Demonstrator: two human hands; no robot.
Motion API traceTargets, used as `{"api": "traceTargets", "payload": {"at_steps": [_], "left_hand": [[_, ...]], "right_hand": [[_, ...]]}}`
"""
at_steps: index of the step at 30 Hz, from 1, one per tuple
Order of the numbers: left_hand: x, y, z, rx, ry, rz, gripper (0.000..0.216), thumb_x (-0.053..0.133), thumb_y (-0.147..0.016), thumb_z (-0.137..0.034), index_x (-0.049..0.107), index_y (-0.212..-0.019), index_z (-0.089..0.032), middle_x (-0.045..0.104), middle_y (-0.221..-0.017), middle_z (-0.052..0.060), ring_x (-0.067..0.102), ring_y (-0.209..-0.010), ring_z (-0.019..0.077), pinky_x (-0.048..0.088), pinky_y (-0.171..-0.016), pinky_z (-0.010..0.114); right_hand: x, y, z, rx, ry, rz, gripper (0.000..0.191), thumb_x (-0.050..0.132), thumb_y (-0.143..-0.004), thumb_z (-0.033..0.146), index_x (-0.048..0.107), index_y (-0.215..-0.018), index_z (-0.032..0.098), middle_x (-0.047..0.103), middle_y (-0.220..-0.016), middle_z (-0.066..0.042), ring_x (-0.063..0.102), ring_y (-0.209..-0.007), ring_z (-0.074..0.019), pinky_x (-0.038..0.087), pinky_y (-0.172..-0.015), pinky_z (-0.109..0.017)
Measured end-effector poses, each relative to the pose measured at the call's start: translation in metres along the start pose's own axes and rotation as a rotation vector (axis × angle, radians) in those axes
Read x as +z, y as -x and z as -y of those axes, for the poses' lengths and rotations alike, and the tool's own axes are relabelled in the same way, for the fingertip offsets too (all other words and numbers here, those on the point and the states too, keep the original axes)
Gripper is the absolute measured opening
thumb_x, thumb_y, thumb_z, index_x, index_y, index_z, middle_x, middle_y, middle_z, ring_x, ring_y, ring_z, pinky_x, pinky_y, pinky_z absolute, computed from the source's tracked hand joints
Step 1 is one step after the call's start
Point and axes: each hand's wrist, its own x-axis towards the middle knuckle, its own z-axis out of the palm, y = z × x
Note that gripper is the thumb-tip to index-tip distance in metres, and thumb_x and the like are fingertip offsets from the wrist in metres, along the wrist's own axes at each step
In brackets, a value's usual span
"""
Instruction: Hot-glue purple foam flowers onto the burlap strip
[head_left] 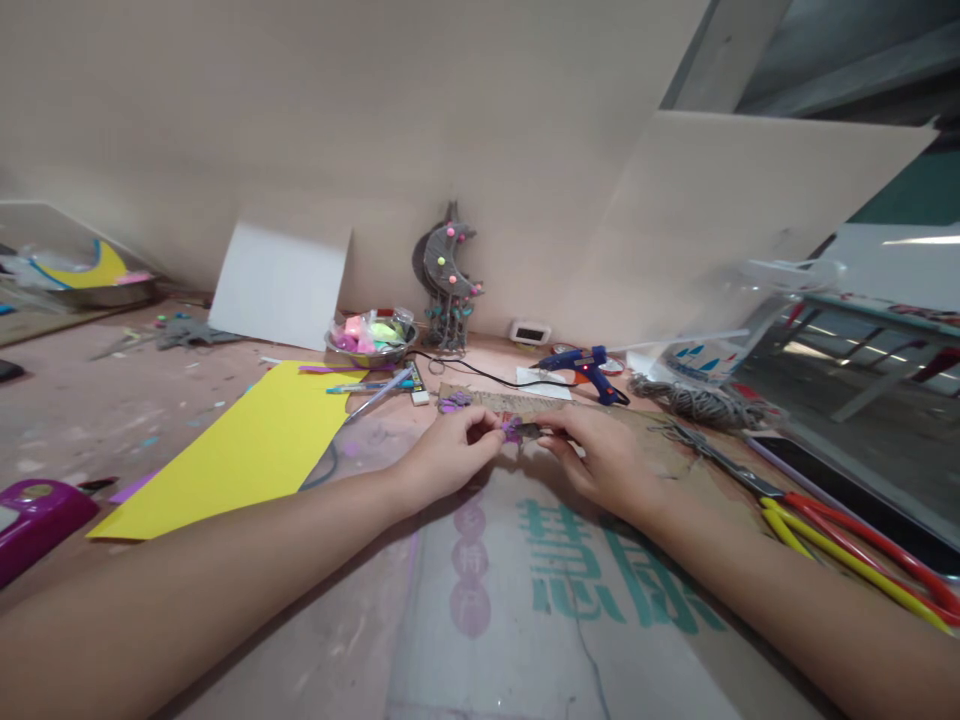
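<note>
My left hand and my right hand meet over the middle of the table. Both pinch a small purple paper piece between their fingertips; a dark bit sticks out of it toward the right hand. Another small purple cut-out lies just beyond the left hand. Under the hands lies a clear plastic sheet with green printed characters.
A yellow paper sheet lies at the left, a metal bowl of coloured bits and a grey crescent ornament behind. A blue glue gun, twine and scissors with red and yellow handles are at the right. A magenta object sits at far left.
</note>
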Motion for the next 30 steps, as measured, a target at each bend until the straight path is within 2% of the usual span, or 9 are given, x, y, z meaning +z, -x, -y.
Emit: {"api": "traceTargets", "payload": {"at_steps": [10, 21, 30], "left_hand": [[0.0005, 0.0004, -0.0012, 0.052, -0.055, -0.006, 0.014, 0.044, -0.078, -0.030, 0.047, -0.072, -0.017, 0.048, -0.061, -0.003, 0.045, -0.049, 0.0075, 0.035, -0.045, 0.018], [0.0003, 0.0002, -0.0008, 0.021, -0.014, -0.002, 0.014, 0.045, -0.078, -0.030, 0.046, -0.072, -0.018, 0.044, -0.056, -0.005, 0.042, -0.045, 0.0069, 0.032, -0.042, 0.017], [0.0003, -0.0021, 0.0032, -0.025, 0.041, -0.002, 0.014, 0.045, -0.079, -0.032, 0.044, -0.073, -0.019, 0.042, -0.055, -0.005, 0.040, -0.044, 0.0072, 0.031, -0.040, 0.017]], "right_hand": [[0.0020, -0.0003, 0.0012, 0.017, 0.038, 0.044, 0.022, 0.045, -0.085, 0.024, 0.057, -0.104, 0.020, 0.064, -0.087, -0.006, 0.057, -0.080, -0.0195, 0.043, -0.072, -0.032], [0.0012, -0.0015, 0.0010, 0.009, 0.048, 0.019, 0.022, 0.045, -0.085, 0.022, 0.059, -0.102, 0.021, 0.066, -0.087, -0.005, 0.059, -0.080, -0.0192, 0.045, -0.071, -0.032], [0.0000, -0.0013, -0.0007, -0.028, -0.021, -0.086, 0.022, 0.047, -0.084, 0.020, 0.056, -0.104, 0.020, 0.064, -0.091, -0.007, 0.057, -0.084, -0.0189, 0.045, -0.073, -0.031]]}}
